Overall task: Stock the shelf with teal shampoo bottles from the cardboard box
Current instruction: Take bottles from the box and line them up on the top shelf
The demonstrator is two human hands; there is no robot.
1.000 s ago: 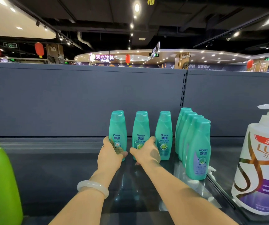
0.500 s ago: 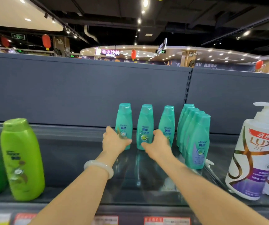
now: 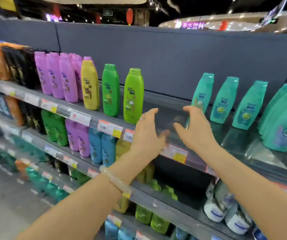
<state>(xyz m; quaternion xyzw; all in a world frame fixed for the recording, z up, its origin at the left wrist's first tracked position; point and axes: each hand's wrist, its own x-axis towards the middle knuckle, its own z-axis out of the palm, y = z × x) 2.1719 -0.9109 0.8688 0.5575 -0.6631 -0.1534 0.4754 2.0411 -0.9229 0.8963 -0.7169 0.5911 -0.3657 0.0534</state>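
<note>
Both hands hover in front of the top shelf [image 3: 167, 108] with fingers loosely spread, neither holding anything: the left hand [image 3: 147, 135] near the shelf edge, the right hand [image 3: 195, 129] just right of it. Three teal shampoo bottles [image 3: 225, 99] stand upright farther back on the shelf, the leftmost partly hidden behind the right hand's fingertips [image 3: 188, 109], with a packed row of teal bottles [image 3: 284, 118] to their right.
</note>
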